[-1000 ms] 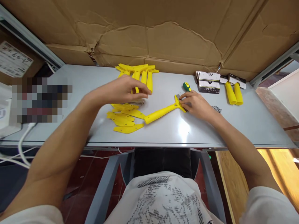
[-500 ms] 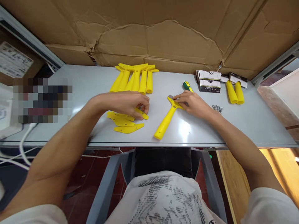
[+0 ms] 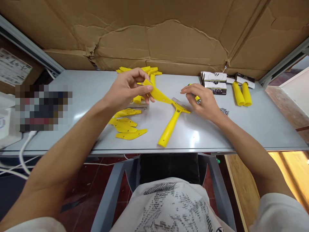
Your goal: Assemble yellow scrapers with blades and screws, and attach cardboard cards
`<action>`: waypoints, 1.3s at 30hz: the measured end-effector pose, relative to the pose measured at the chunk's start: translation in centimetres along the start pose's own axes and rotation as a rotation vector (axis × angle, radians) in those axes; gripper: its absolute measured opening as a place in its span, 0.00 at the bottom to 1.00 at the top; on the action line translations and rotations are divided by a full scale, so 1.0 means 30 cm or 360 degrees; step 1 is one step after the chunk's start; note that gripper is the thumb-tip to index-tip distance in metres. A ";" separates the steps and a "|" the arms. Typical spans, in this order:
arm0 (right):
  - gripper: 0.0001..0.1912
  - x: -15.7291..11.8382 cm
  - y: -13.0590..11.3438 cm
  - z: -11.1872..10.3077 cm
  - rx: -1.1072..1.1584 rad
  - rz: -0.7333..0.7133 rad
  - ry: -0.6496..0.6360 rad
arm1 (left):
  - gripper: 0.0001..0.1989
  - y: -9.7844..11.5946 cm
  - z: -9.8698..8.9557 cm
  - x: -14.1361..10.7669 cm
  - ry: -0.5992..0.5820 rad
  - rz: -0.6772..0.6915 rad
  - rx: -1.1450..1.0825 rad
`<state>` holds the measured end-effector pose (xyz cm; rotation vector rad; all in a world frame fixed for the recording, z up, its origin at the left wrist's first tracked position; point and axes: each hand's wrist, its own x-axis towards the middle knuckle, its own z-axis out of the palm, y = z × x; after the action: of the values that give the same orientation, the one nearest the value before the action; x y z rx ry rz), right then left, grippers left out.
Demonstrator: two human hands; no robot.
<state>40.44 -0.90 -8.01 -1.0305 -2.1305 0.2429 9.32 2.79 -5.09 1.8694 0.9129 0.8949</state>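
Observation:
My left hand [image 3: 131, 86] is raised above the table, pinching one end of a flat yellow plastic plate [image 3: 160, 95] between thumb and fingers. The plate's pointed far end reaches the head of a yellow scraper [image 3: 169, 127], which lies with its handle toward me. A thin metal blade [image 3: 180, 102] rests along the scraper's head. Just right of that head hovers my right hand [image 3: 202, 98], fingers curved and apart, holding nothing. Behind its fingers, partly hidden, is a green and yellow screwdriver [image 3: 197, 98].
Several yellow plates [image 3: 131, 134] lie at left, near thin metal blades [image 3: 138, 106]. Behind my left hand are yellow scraper handles [image 3: 152, 78]. At right are small screws [image 3: 224, 111], printed packages [image 3: 215, 87] and two yellow handles [image 3: 238, 95]. Cardboard [image 3: 181, 42] backs the table.
My left hand has lifted a yellow plate from the pile and brought it up and right to the scraper. My right hand has come off the scraper's head, slightly to the right.

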 end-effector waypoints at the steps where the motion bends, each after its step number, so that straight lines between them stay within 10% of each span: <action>1: 0.16 0.001 -0.015 -0.003 0.0107 0.0056 0.0031 | 0.25 0.007 0.021 0.002 0.0016 0.0003 -0.0065; 8: 0.18 -0.001 -0.067 -0.016 0.0618 0.0306 0.0020 | 0.17 0.071 0.169 0.054 -0.0086 0.0108 0.0023; 16: 0.16 -0.008 0.063 -0.054 0.0924 0.0849 -0.0085 | 0.22 -0.020 0.204 0.093 0.0005 0.0055 0.0738; 26: 0.11 -0.002 0.084 0.006 0.0511 0.0703 -0.0265 | 0.29 -0.010 0.230 0.034 -0.0079 -0.0269 0.0406; 39: 0.08 -0.002 0.058 0.020 0.0287 0.0644 -0.0236 | 0.24 -0.007 0.269 0.018 -0.0100 -0.0145 0.0505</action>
<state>41.10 0.27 -9.25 -1.3613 -1.9652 0.7121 16.34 0.32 -8.25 2.0906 1.1437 0.6608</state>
